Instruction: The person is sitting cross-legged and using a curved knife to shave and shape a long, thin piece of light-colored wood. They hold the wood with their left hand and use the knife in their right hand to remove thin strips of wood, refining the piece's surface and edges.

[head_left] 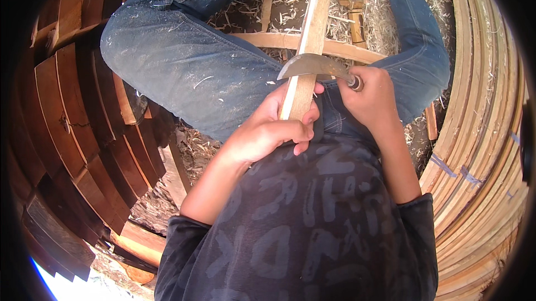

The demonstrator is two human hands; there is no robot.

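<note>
A long pale wooden strip [310, 38] runs from my lap up past the top edge of the view. My left hand [282, 125] is wrapped round its near end, thumb across the wood. In my right hand [369, 95] is the handle of a curved sickle-like knife [315, 65]. Its broad blade lies across the strip just beyond my left hand, the tip pointing left. Part of the knife's handle is hidden inside my right fist.
Dark wooden boards [72, 128] are stacked at the left. Long pale strips [474, 150] lie bundled at the right. A wooden crosspiece [268, 39] passes beneath the held strip. Wood shavings [379, 16] cover the ground between my legs.
</note>
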